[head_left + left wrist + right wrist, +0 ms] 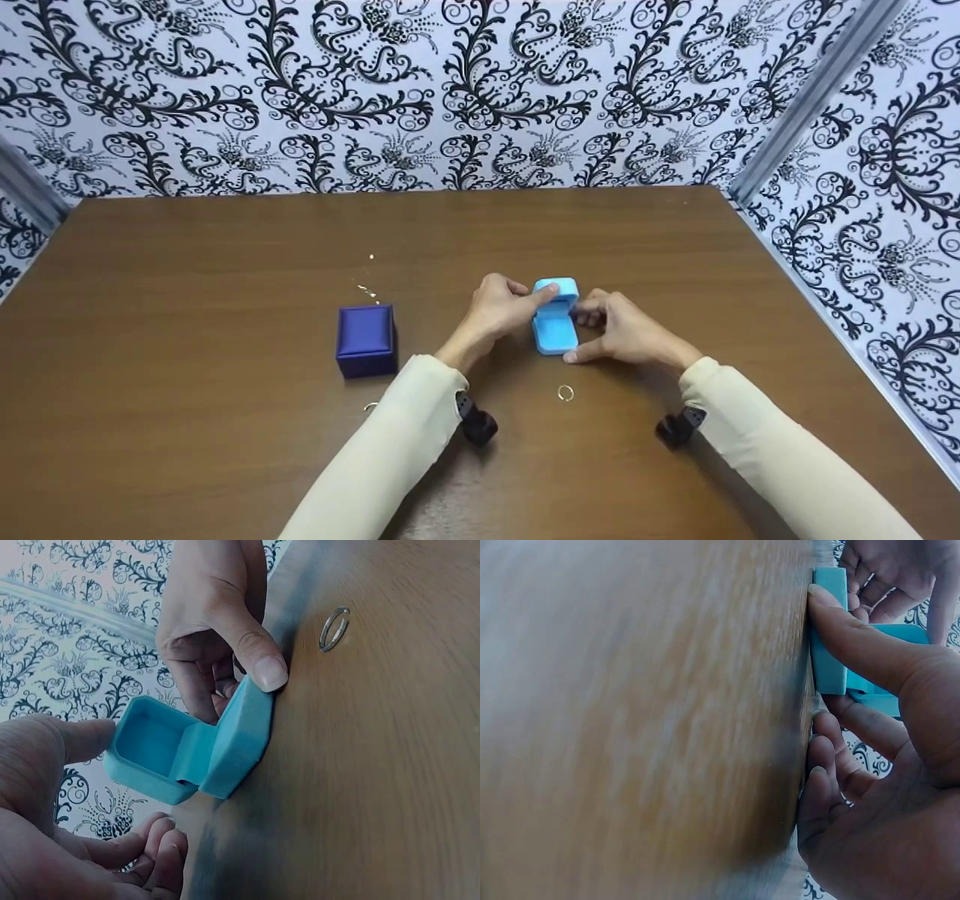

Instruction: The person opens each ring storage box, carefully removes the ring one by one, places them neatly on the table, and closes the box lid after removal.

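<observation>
A light blue ring box (556,335) stands on the table with its lid raised; no ring shows inside. My left hand (501,309) holds the lid, its thumb at the lid's edge and the other fingers curled behind. With thumb and fingers, my right hand (626,330) grips the base on its right side. In the left wrist view the right thumb (268,671) presses the base's front corner. The right wrist view shows the base (829,630) edge-on against the table. Just in front of the box lies a thin ring (565,393).
To the left stands a closed dark blue box (365,341). Part of another ring (370,406) shows beside the left sleeve. Small shiny bits (367,291) lie behind the blue box. A patterned wall (390,97) borders the wooden table (225,255) at the back.
</observation>
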